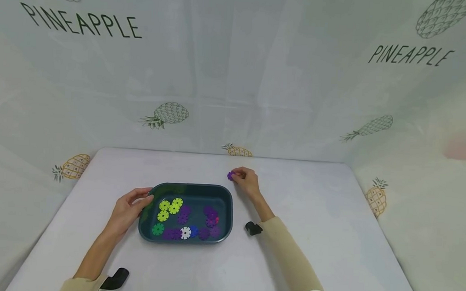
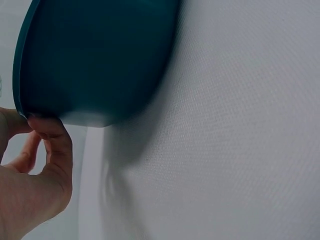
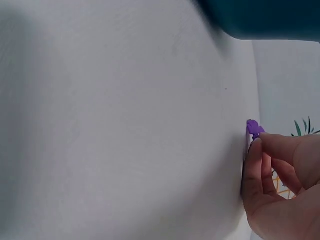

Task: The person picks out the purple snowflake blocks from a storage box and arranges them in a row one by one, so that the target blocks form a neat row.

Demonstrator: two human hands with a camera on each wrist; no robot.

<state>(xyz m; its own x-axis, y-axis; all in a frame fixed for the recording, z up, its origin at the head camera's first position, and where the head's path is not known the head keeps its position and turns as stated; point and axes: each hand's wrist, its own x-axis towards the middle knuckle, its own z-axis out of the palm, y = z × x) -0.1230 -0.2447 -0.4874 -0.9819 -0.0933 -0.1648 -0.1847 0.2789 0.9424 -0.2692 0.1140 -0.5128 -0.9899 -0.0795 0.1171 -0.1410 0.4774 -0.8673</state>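
My left hand point(image 1: 126, 211) grips the upper left corner of a dark teal tray point(image 1: 184, 240), thumb over the rim and fingers outside. In the left wrist view, the fingers point(image 2: 55, 142) pinch the tray wall point(image 2: 95, 60). Beyond the tray's upper right corner, my right hand point(image 1: 248, 181) pinches a purple notched disc point(image 1: 230, 175) between thumb and fingertips; the right wrist view shows the purple disc point(image 3: 253, 128) close to the tabletop. Inside the tray lie several yellow discs point(image 1: 164, 205), a green disc point(image 1: 158, 229), a white disc point(image 1: 185, 233), a blue disc point(image 1: 194, 231) and several purple discs point(image 1: 183, 217).
The tray stands left of centre on a white-covered table point(image 1: 302, 188). Behind the table hangs a pale curtain point(image 1: 236, 75) printed with pineapples. Black camera mounts point(image 1: 116, 279) stick out from both wrists.
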